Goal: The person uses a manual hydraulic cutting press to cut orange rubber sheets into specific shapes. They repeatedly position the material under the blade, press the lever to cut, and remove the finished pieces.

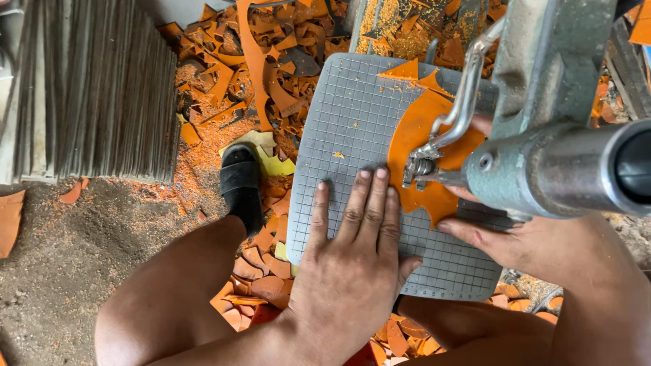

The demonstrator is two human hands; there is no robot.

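Grey metal machine arm (542, 163) sits closest to the lens, its cutter head (415, 169) down on one orange sheet piece (424, 146). Sheet lies on one grey gridded cutting mat (346, 122), right half of it. Left hand (352, 251) — flat, fingers spread, palm down on mat, gripping nothing, fingertips just beside the sheet's left edge. Right hand (485, 240) mostly hidden under the arm; thumb rests at the sheet's lower edge, grip can't be judged. Two small orange triangles (407, 70) on mat's top edge. Floor: heap of orange offcuts (251, 61), too many to count. One black sandal (241, 183). One stack of grey sheets (88, 88), upper left.
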